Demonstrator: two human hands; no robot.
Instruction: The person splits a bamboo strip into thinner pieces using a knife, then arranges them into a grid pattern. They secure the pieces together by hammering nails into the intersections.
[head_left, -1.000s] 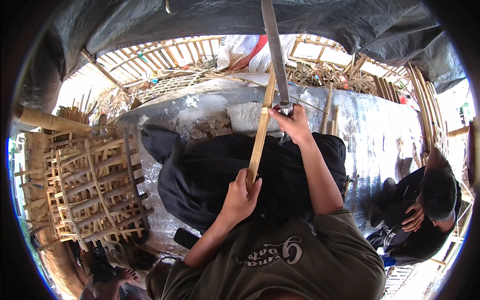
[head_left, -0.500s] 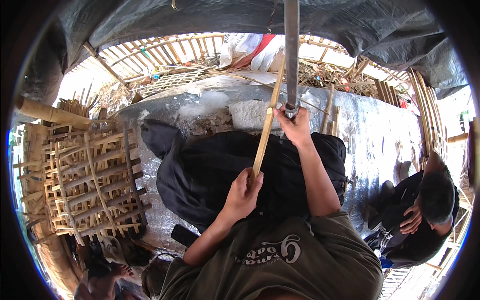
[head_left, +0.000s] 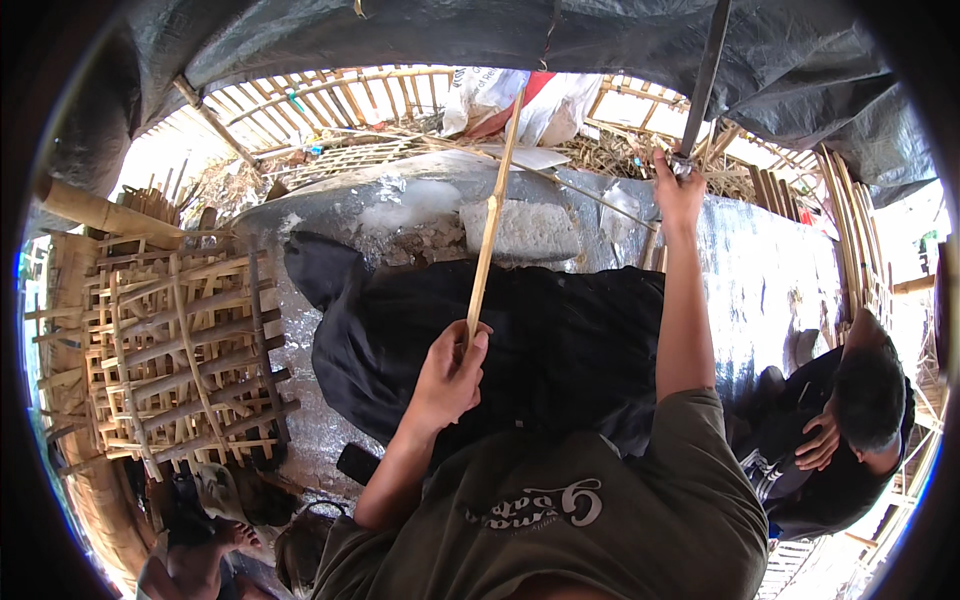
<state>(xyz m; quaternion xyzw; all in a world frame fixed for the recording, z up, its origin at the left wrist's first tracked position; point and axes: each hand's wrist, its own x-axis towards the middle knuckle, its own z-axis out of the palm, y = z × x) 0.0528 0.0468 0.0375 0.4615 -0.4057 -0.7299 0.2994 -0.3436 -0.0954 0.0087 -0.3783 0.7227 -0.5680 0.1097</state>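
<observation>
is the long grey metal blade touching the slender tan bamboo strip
No, the right hand holds the blade away from the strip in the left hand.

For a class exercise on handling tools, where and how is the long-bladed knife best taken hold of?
The long-bladed knife is probably best gripped by its handle end, coming from the person's own side, where the right hand has it. The long, narrow blade points away from the body, so fingers coming that way should meet the handle first. The hand hides most of the handle.
</observation>
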